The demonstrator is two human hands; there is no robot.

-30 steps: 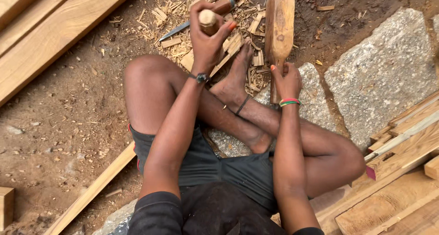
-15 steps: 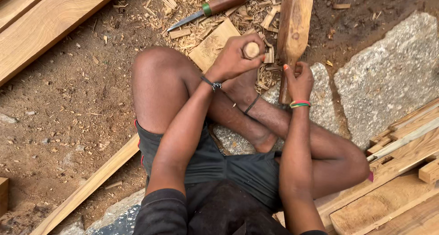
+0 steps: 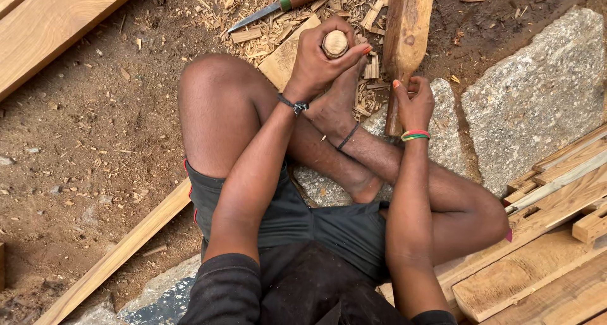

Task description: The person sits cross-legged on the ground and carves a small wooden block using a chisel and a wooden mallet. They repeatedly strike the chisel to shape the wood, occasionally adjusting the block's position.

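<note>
Even, soft daylight, no hard shadows or glare; sharp focus overall, slight wide-angle stretch toward edges.

**The ground I sit on**

Under me is bare brown dirt ground [image 3: 82, 148], dotted with small pebbles. Ahead of my knees a heap of wood chips and shavings [image 3: 354, 15] covers it, and a chisel with a green-banded wooden handle [image 3: 284, 1] lies on that heap. A large grey stone slab [image 3: 537, 91] rests to my right, another stone [image 3: 442, 135] lies under my legs. Wide planks [image 3: 57, 28] lie at upper left, a thin wooden strip [image 3: 120, 255] runs along my left side, and stacked boards [image 3: 563, 236] lie at right.
</note>
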